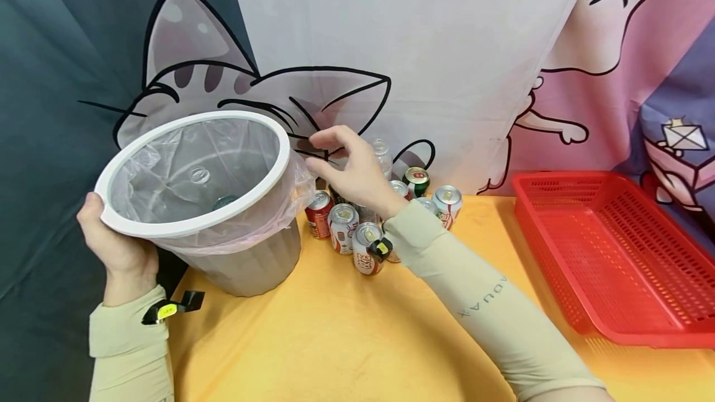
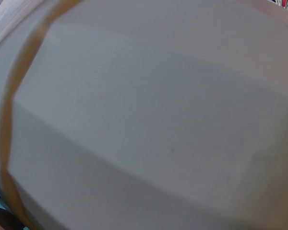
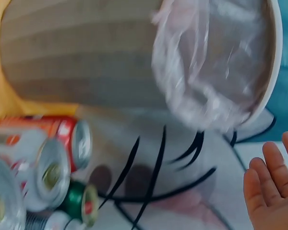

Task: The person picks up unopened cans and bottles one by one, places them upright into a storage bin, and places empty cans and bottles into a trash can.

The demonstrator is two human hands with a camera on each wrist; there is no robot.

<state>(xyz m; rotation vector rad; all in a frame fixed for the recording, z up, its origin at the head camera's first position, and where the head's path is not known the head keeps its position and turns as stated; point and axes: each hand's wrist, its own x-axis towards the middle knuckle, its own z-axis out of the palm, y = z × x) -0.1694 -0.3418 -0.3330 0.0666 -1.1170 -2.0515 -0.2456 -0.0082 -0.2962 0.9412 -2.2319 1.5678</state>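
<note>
My left hand (image 1: 120, 247) grips the white rim (image 1: 173, 228) of a grey trash bin (image 1: 251, 265), thumb on top. A clear plastic liner (image 1: 223, 135) folds over the bin's side, and the bin leans toward me. Inside are a clear round item (image 1: 199, 175) and a dark greenish one (image 1: 224, 201), kinds unclear. Beyond the bin's right side my right hand (image 1: 360, 169) hovers above a group of drink cans (image 1: 342, 223), fingers loosely bent and holding nothing. Bin wall (image 2: 149, 110) fills the left wrist view. In the right wrist view, right fingers (image 3: 271, 172) are apart from the liner (image 3: 182, 81).
Among the cans are a red can (image 1: 319, 216), a green can (image 1: 416, 182) and a clear bottle (image 1: 382, 154) at the back. A red plastic basket (image 1: 564, 290) stands at the right on the yellow tablecloth (image 1: 335, 327). A printed cloth (image 1: 436, 36) hangs behind.
</note>
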